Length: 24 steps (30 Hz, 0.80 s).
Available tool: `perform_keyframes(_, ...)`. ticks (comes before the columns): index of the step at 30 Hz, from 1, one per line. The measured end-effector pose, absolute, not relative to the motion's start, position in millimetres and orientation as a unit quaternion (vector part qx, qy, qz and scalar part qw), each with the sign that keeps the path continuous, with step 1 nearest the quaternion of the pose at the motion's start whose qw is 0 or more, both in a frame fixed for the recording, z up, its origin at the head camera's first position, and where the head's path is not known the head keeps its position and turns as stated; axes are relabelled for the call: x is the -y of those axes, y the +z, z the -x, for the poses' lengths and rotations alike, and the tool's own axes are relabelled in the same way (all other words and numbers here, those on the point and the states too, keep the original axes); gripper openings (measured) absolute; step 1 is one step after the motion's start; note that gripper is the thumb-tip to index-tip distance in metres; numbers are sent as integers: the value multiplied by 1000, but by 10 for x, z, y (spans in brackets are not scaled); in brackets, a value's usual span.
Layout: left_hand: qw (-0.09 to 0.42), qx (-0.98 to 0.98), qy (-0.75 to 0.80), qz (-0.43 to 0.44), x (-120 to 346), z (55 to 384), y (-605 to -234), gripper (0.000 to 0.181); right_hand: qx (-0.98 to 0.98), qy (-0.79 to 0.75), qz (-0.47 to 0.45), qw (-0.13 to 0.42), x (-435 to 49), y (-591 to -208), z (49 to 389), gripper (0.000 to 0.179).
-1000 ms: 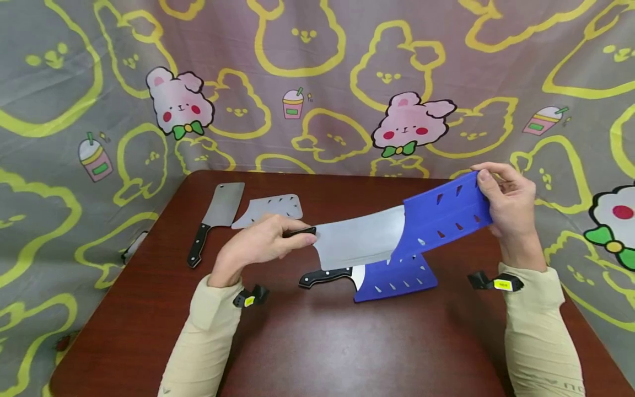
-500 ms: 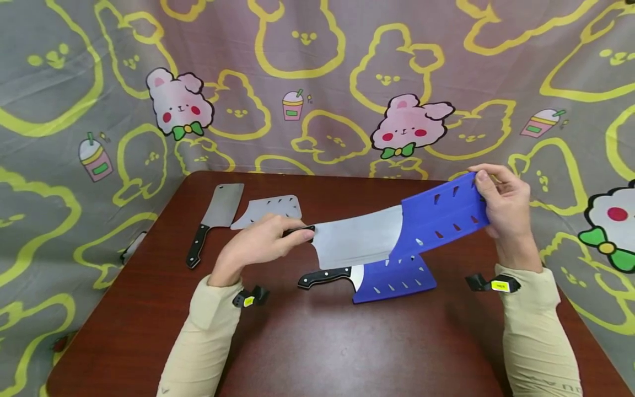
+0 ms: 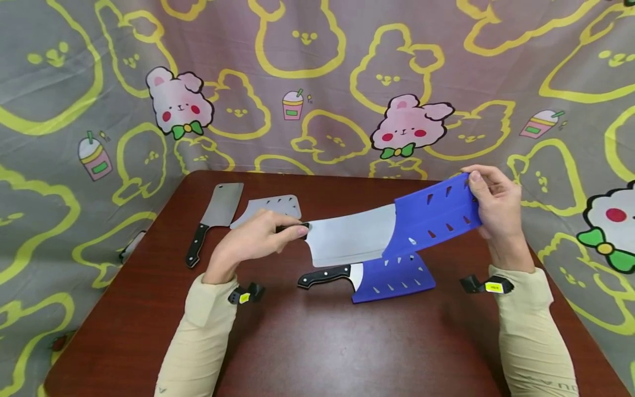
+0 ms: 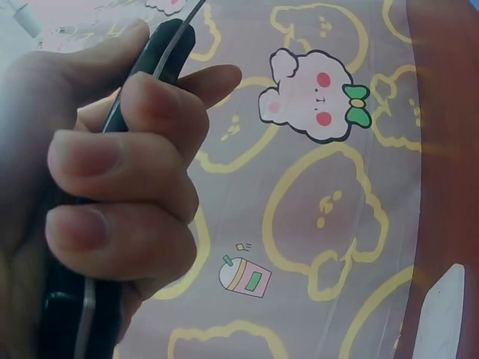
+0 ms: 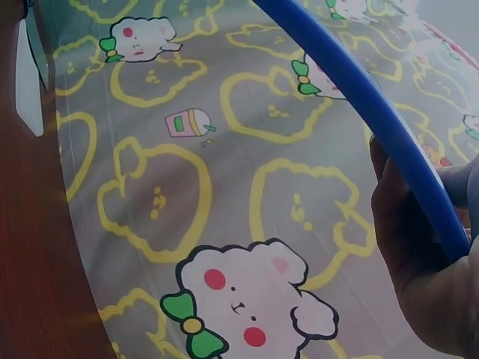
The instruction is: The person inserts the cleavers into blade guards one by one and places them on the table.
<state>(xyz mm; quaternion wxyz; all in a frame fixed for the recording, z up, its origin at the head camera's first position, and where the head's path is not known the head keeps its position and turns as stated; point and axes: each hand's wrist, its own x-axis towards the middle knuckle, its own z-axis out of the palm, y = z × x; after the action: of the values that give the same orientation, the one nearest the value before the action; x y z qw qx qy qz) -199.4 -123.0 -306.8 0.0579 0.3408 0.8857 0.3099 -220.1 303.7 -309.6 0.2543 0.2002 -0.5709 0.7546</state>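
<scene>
My left hand [image 3: 255, 238] grips the black handle of a cleaver [image 3: 349, 234], its fingers curled round the handle [image 4: 82, 321] in the left wrist view. The broad steel blade points right, its far part inside a blue slotted blade sheath [image 3: 431, 215]. At the sheath's far end my right hand [image 3: 496, 207] pinches it between thumb and fingers; the right wrist view shows the blue sheath [image 5: 397, 149] edge-on in that hand. Both things are held above the table, tilted up to the right. Part of the blade shows bare between handle and sheath.
Below the held cleaver lies a second cleaver [image 3: 324, 275] in a blue sheath [image 3: 392, 284] on the brown table [image 3: 357, 347]. At the back left are an unsheathed cleaver [image 3: 223, 204] and a pale slotted sheath [image 3: 273, 207]. A patterned curtain [image 3: 327, 71] stands behind the table.
Both hands have shifted slightly left with the cleaver and blue sheath. The blade's depth in the sheath looks about the same. The things on the table lie where they were.
</scene>
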Motion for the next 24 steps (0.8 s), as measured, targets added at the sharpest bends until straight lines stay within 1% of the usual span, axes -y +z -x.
perform_keyframes(3,43,-887,310,-340,1240,2001,-3076,24,565,760,-197,255,-3000,-3109,2205,19)
perform_keyframes(6,36,-891,309,-331,1253,2011,-3094,23,550,776,-191,241,-2975,-3130,2205,21)
perform_keyframes(12,42,-891,314,-325,1224,2034,-3135,23,554,776,-183,241,-2962,-3126,2179,21)
perform_keyframes(14,45,-887,317,-332,1190,2030,-3140,23,559,773,-190,232,-2935,-3123,2177,20)
perform_keyframes(19,40,-883,312,-347,1109,2020,-3131,30,593,753,-196,206,-2817,-3139,2178,22)
perform_keyframes(24,40,-888,308,-339,1111,2027,-3129,34,590,757,-180,215,-2742,-3136,2166,22)
